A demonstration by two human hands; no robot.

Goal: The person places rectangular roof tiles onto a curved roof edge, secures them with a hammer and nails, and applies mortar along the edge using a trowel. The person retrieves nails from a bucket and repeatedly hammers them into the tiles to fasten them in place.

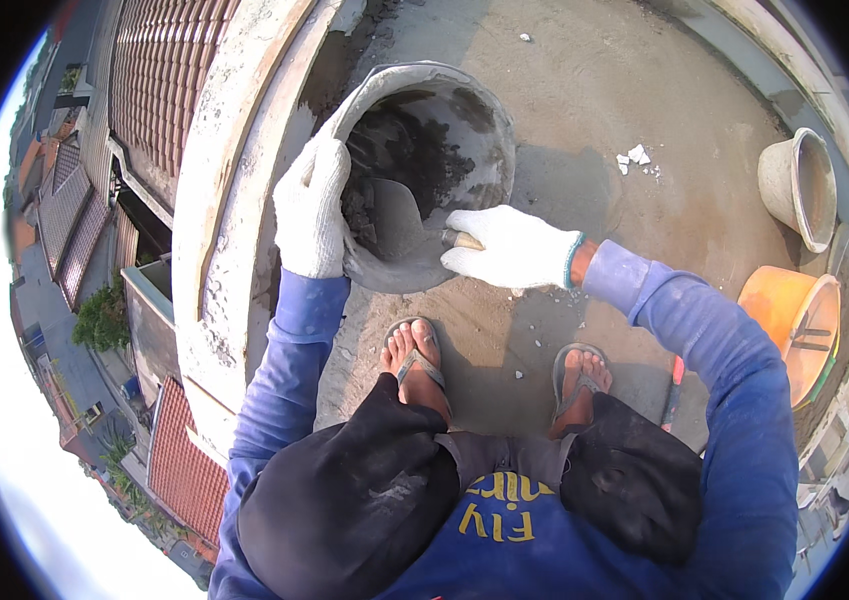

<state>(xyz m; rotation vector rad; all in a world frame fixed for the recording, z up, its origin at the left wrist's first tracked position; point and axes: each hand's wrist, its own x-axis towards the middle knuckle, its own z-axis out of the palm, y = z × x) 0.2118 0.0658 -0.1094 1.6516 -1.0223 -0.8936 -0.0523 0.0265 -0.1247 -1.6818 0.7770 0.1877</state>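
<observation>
A round bucket (500, 150), grey with dried cement, tilts in front of me with its mouth toward me. Wet grey mortar (414, 140) coats its inside. My left hand (312, 212), in a white knit glove, grips the bucket's left rim. My right hand (519, 247), gloved the same way, is closed round the handle of a trowel (397, 218). The trowel's broad metal blade reaches inside the bucket, against the mortar near the lower wall. Part of the handle is hidden in my right fingers.
Left of the bucket runs a rough low wall (234, 200), with tiled roofs (166, 70) far below beyond it. At the right stand a pale bucket (782, 185) and an orange bucket (769, 300). White chips (636, 156) lie on the concrete floor; a red-ended tool (675, 380) lies near my right foot.
</observation>
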